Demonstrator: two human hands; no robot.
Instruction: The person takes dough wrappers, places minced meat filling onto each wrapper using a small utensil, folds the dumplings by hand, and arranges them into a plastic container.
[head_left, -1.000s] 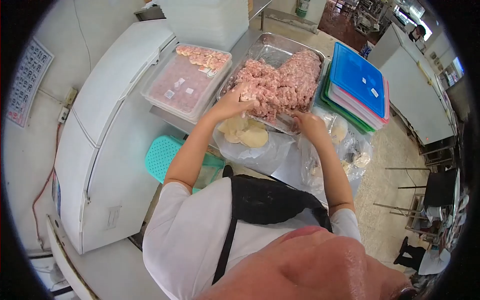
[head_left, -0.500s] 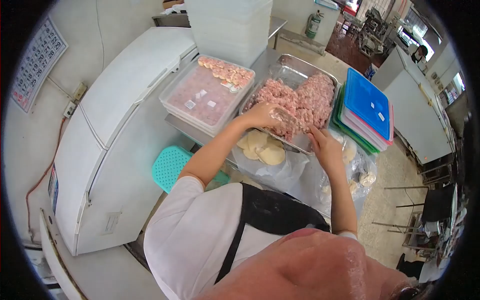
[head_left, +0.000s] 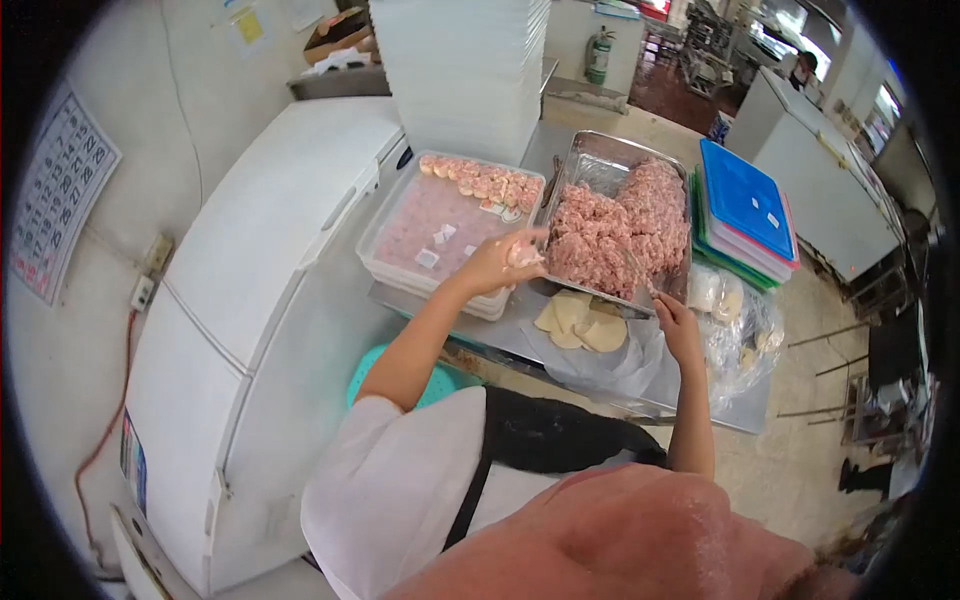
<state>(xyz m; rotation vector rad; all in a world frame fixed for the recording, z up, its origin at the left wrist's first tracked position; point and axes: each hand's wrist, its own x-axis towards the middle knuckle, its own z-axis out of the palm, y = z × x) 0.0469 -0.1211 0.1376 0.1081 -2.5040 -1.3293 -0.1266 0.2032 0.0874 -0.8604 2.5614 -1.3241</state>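
Observation:
Ground meat [head_left: 600,235] lies heaped in a metal tray [head_left: 600,148]. My left hand [head_left: 500,262] is between that tray and a clear plastic container [head_left: 375,235], its fingers curled round a dumpling with pale wrapper and meat [head_left: 522,256]. A row of filled dumplings [head_left: 480,180] lines the container's far end. At the tray's near right corner my right hand [head_left: 675,315] grips a thin utensil [head_left: 648,285], whose tip points into the meat. Round pale wrappers [head_left: 583,323] lie on a plastic sheet [head_left: 610,368] in front of the tray.
Stacked lids, blue on top [head_left: 745,195], stand right of the tray, with bagged dough [head_left: 735,310] nearer. A tall white stack [head_left: 455,80] rises behind the container. A white freezer [head_left: 280,250] is at left, a turquoise stool [head_left: 440,385] below the table. Another person [head_left: 803,70] is far back.
My left hand has moved off the meat and left toward the container, with a dumpling now showing in it. My right hand stays at the tray's near corner. The camera view has shifted.

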